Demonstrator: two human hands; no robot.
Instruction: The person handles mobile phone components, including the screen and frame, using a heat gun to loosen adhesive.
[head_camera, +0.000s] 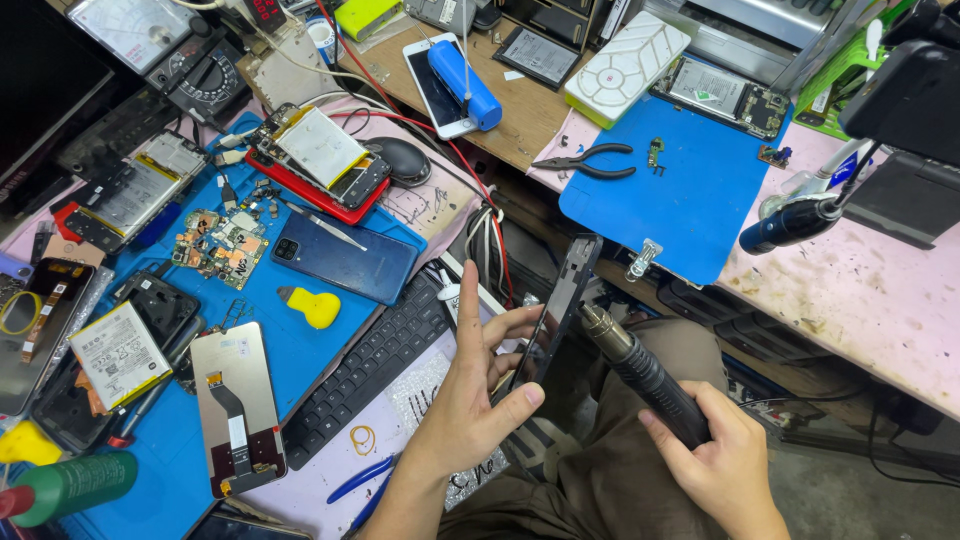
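Left hand fingers pinch a phone frame upright — right hand grips a hot-air wand, nozzle at its edge; heating underway, steady aim seems needed.

blue mat – black pliers | black keyboard – yellow pry tool | blue phone

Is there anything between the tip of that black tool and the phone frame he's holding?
Nothing visible. The right hand points the hot-air tool straight at the phone frame, held upright by the left hand.
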